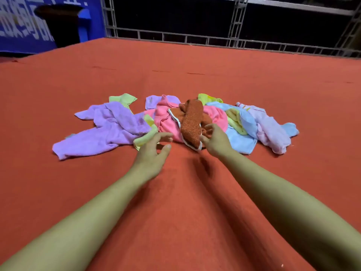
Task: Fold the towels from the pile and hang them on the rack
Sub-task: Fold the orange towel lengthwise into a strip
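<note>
A pile of crumpled towels lies across the middle of the red cloth-covered table [175,192]. A brown towel [190,122] with a white hem lies on top of a pink towel [166,122]. To the left is a purple towel [109,130] over a green one [144,138]; to the right are a light blue towel [239,139] and a pale lilac towel [271,132]. My left hand [154,151] hovers at the pile's near edge, fingers spread and holding nothing. My right hand [214,138] reaches beside the brown towel's near end, fingers loosely curled against it, no clear grip.
A grey metal lattice frame [236,24] runs along the far edge of the table. A dark round bin [62,24] stands before a blue banner [17,26] at the far left. Bare red cloth stretches around the pile.
</note>
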